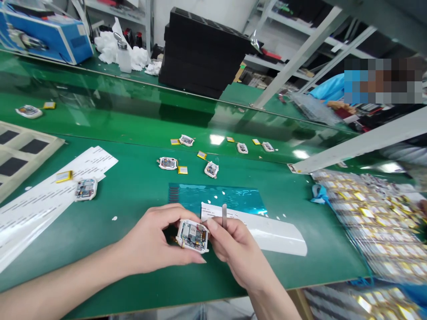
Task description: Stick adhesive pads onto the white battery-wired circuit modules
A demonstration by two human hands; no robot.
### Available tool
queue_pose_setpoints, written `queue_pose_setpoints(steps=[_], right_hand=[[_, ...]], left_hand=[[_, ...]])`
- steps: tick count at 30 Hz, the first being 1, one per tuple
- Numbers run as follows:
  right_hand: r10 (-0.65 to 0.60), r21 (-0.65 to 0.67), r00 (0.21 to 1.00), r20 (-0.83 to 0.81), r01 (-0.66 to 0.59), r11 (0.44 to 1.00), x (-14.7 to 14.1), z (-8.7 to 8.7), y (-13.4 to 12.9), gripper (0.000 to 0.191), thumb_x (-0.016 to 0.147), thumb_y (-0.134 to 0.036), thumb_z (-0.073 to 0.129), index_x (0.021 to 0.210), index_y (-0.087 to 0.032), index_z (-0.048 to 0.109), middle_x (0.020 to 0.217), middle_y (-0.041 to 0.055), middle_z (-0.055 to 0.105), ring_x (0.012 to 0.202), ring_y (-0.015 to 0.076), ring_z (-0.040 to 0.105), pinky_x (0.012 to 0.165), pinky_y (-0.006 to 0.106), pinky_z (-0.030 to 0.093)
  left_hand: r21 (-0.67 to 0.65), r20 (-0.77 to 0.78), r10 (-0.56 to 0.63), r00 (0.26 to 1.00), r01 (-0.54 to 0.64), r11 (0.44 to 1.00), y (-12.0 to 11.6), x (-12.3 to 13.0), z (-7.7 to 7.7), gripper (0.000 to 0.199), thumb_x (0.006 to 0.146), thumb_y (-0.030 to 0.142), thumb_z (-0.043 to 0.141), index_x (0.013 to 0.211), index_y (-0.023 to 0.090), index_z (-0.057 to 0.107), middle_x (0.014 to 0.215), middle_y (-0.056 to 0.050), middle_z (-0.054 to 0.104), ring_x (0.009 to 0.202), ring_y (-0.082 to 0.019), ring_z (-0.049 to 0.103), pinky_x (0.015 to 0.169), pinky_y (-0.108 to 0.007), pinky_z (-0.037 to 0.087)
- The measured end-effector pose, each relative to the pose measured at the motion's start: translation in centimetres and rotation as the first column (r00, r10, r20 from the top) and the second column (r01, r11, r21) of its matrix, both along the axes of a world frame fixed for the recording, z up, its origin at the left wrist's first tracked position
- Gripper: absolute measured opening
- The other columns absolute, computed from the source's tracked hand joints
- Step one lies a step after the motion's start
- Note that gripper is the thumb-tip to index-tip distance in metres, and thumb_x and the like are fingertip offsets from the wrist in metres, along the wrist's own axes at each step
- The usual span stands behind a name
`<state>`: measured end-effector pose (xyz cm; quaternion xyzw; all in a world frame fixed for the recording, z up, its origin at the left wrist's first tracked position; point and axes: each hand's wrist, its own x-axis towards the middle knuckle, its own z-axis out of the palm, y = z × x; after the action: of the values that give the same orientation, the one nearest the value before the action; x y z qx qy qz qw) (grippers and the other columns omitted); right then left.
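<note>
Your left hand (150, 238) pinches a white-framed circuit module (192, 236) above the green bench (100, 240), while your right hand (236, 251) closes on upright tweezers (224, 216), touching the module's edge. Just beyond the module lie blue film (216, 198) and a white strip (267, 233). Farther beyond it sit more modules (167, 163) and yellow batteries (182, 170); well right, a bagged battery pile (370, 222).

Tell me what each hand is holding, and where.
The left hand grips a white circuit-board module by its left edge; the right hand pinches metal tweezers by their lower part.
</note>
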<state>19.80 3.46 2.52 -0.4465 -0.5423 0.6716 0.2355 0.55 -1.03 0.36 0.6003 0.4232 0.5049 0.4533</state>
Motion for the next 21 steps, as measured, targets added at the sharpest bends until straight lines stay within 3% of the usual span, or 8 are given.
queue_pose_setpoints(steps=[4, 7, 8, 10, 12, 13, 16, 21], right_hand=[[-0.003, 0.089, 1.0, 0.006, 0.002, 0.996, -0.11, 0.53, -0.09, 0.06, 0.08, -0.077, 0.07, 0.067, -0.018, 0.067, 0.047, -0.0088, 0.032, 0.044, 0.0073, 0.025, 0.041, 0.023, 0.025], [-0.041, 0.333, 0.995, 0.088, 0.009, 0.943, -0.05, 0.87, -0.18, 0.048, 0.09, -0.062, 0.068, 0.071, -0.018, 0.071, 0.057, -0.0011, 0.058, 0.049, 0.0103, 0.046, 0.046, 0.023, 0.041], [-0.083, 0.47, 0.99, 0.113, 0.02, 0.882, 0.03, 0.91, -0.25, 0.037, 0.093, -0.051, 0.068, 0.077, -0.018, 0.074, 0.064, 0.0013, 0.065, 0.053, 0.0115, 0.053, 0.049, 0.023, 0.046], [-0.16, 0.731, 0.979, 0.129, 0.015, 0.682, 0.25, 0.84, -0.4, 0.014, 0.094, -0.028, 0.067, 0.092, -0.02, 0.078, 0.079, 0.004, 0.074, 0.062, 0.0134, 0.065, 0.053, 0.023, 0.052], [-0.168, 0.879, 0.975, 0.143, -0.048, 0.474, 0.49, 0.63, -0.55, 0.017, 0.093, -0.014, 0.065, 0.1, -0.021, 0.079, 0.089, 0.005, 0.077, 0.071, 0.0145, 0.072, 0.058, 0.022, 0.057], [-0.158, 0.913, 0.973, 0.167, -0.092, 0.399, 0.59, 0.49, -0.6, 0.019, 0.094, -0.011, 0.064, 0.101, -0.021, 0.078, 0.091, 0.0052, 0.078, 0.074, 0.0149, 0.074, 0.061, 0.021, 0.059], [-0.177, 0.949, 0.954, 0.243, -0.195, 0.249, 0.7, 0.19, -0.66, 0.021, 0.098, -0.012, 0.061, 0.105, -0.021, 0.078, 0.093, 0.0055, 0.08, 0.076, 0.0151, 0.077, 0.067, 0.021, 0.063], [-0.246, 0.954, 0.923, 0.297, -0.276, 0.116, 0.31, 0.02, -0.82, 0.027, 0.098, -0.006, 0.053, 0.101, -0.02, 0.076, 0.089, 0.0054, 0.081, 0.072, 0.0148, 0.077, 0.064, 0.022, 0.063]], left_hand=[[0.046, -0.009, 0.021, 1.0, -0.02, 0.999, 0.01, 0.04, 0.18, 0.037, 0.066, 0.024, 0.095, 0.098, 0.02, 0.078, 0.084, 0.001, 0.073, 0.069, -0.012, 0.065, 0.064, -0.02, 0.05], [0.11, -0.054, 0.047, 0.997, -0.041, 0.993, -0.03, 0.06, 0.22, 0.039, 0.066, 0.021, 0.095, 0.1, 0.021, 0.077, 0.085, 0.002, 0.074, 0.071, -0.011, 0.066, 0.066, -0.018, 0.052], [0.129, -0.08, 0.056, 0.995, -0.045, 0.991, -0.05, 0.08, 0.2, 0.039, 0.066, 0.019, 0.094, 0.101, 0.021, 0.076, 0.086, 0.003, 0.075, 0.073, -0.011, 0.067, 0.068, -0.017, 0.052], [0.155, -0.134, 0.07, 0.988, -0.049, 0.987, -0.1, 0.13, 0.13, 0.04, 0.069, 0.015, 0.092, 0.105, 0.022, 0.075, 0.091, 0.003, 0.078, 0.077, -0.011, 0.07, 0.073, -0.017, 0.054], [0.161, -0.172, 0.073, 0.982, -0.045, 0.986, -0.18, 0.2, 0.04, 0.043, 0.071, 0.012, 0.09, 0.109, 0.022, 0.074, 0.097, 0.002, 0.08, 0.081, -0.012, 0.073, 0.078, -0.017, 0.056], [0.155, -0.184, 0.069, 0.98, -0.041, 0.987, -0.22, 0.25, 0.01, 0.043, 0.072, 0.012, 0.089, 0.111, 0.022, 0.073, 0.1, 0.002, 0.081, 0.083, -0.013, 0.074, 0.079, -0.017, 0.056], [0.115, -0.214, 0.058, 0.975, -0.034, 0.993, -0.35, 0.39, -0.03, 0.04, 0.077, 0.009, 0.083, 0.113, 0.022, 0.073, 0.099, 0.003, 0.082, 0.082, -0.013, 0.076, 0.076, -0.017, 0.057], [0.073, -0.247, 0.048, 0.968, -0.031, 0.997, -0.41, 0.5, -0.05, 0.037, 0.079, 0.008, 0.079, 0.111, 0.024, 0.073, 0.096, 0.004, 0.081, 0.079, -0.014, 0.076, 0.072, -0.018, 0.057]])
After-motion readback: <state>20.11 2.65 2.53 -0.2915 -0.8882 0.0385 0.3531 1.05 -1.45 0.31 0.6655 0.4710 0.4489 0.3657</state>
